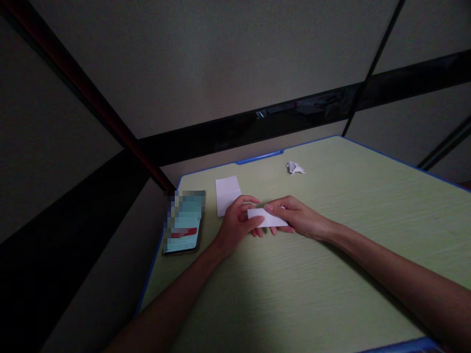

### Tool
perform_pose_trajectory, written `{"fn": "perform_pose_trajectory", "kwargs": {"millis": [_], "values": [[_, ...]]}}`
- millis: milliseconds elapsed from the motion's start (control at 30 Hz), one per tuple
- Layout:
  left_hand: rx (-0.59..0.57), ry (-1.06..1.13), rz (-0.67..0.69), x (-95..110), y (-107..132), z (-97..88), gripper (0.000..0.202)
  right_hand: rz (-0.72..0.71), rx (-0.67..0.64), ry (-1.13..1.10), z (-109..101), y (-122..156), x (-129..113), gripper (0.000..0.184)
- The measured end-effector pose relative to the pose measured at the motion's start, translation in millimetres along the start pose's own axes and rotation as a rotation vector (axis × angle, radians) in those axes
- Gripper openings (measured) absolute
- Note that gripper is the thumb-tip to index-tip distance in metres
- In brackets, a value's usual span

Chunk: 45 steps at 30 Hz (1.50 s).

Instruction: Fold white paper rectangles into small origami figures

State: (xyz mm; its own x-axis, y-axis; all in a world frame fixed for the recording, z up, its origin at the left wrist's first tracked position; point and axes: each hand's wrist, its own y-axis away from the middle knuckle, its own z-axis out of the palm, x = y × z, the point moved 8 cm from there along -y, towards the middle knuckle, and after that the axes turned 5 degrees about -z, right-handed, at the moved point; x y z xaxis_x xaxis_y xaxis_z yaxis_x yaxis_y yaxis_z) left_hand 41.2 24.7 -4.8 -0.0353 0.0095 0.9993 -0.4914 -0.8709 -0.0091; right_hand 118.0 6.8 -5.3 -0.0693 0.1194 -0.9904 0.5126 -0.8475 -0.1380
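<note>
A narrow strip of folded white paper (270, 219) is held between both hands above the table. My left hand (238, 219) is closed on its left end, the thumb pressing on top and fingers underneath. At the right end my right hand (294, 214) pinches the same paper, its thumb over the upper edge and fingertips showing below. Just behind my left hand lies a white paper sheet (227, 192), partly covered by that hand. Farther back sits a small folded paper figure (295, 168), white with greyish shading.
The pale green table (368, 206) has blue edging and a blue handle piece (259, 157) at the far side. On the left lies a tablet or phone (186, 220) with a lit, partly pixelated screen. A panelled wall (235, 63) rises behind the table.
</note>
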Motion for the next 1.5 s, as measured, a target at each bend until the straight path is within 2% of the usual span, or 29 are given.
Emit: {"fn": "perform_pose_trajectory", "kwargs": {"millis": [67, 200, 300, 733, 1067, 1267, 1500], "values": [[0.011, -0.031, -0.018, -2.4, -1.2, -0.6, 0.023, 0.007, 0.01, 0.007, -0.7, -0.2, 0.9, 0.033], [0.1, -0.058, -0.023, -2.7, -2.6, -7.0, 0.02, 0.033, 0.163, 0.014, -13.4, -0.7, 2.9, 0.019], [0.131, -0.059, -0.033, -2.3, -2.7, -8.6, 0.02, 0.041, 0.213, 0.054, -18.2, -0.7, 2.3, 0.017], [0.137, -0.111, -0.088, -6.3, -1.6, -8.5, 0.022, 0.062, 0.165, 0.179, -11.6, 0.2, -0.5, 0.027], [0.122, -0.143, -0.09, -5.4, -2.0, -6.9, 0.016, 0.068, 0.161, 0.251, -13.2, 0.0, 3.0, 0.02], [0.105, -0.114, -0.11, -6.8, -2.2, -6.2, 0.017, 0.034, 0.159, 0.262, -9.4, 2.1, -3.5, 0.018], [0.065, -0.204, -0.125, -7.9, -1.2, -0.3, 0.013, -0.002, 0.157, 0.396, -10.2, 3.4, -8.3, 0.019]]}}
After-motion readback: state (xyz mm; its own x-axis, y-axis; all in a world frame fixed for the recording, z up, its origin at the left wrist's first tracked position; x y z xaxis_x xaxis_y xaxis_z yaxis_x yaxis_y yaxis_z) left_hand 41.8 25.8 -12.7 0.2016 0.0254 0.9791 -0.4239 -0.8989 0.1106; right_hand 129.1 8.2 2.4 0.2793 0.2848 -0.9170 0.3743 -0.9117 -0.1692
